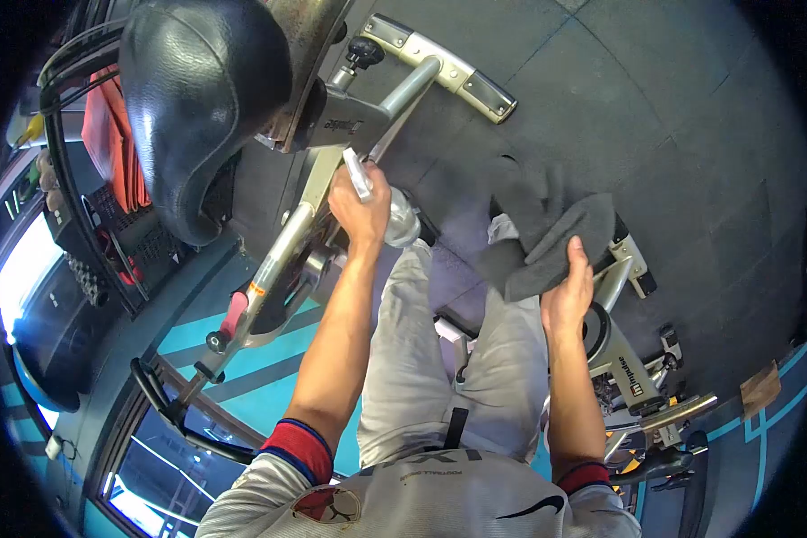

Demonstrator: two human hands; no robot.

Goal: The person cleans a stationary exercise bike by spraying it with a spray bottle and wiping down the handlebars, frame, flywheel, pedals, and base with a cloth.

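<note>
My left hand (360, 204) is closed round the neck of a spray bottle (403, 221) with a white trigger head and a clear body, held beside the frame of an exercise bike (287, 235). On the right, a dark grey cloth (556, 238) hangs in loose folds from my right hand (568, 291), whose thumb lies over its edge; most of the fingers are behind the cloth. The bike's black saddle (202, 99) is at the upper left, beyond my left hand.
A second bike (632, 372) stands at the lower right, close to my right forearm. Black handlebars (175, 408) lie at the lower left. An orange-red cloth (115, 143) hangs by a rack at the far left. Dark tiles (690, 134) cover the floor.
</note>
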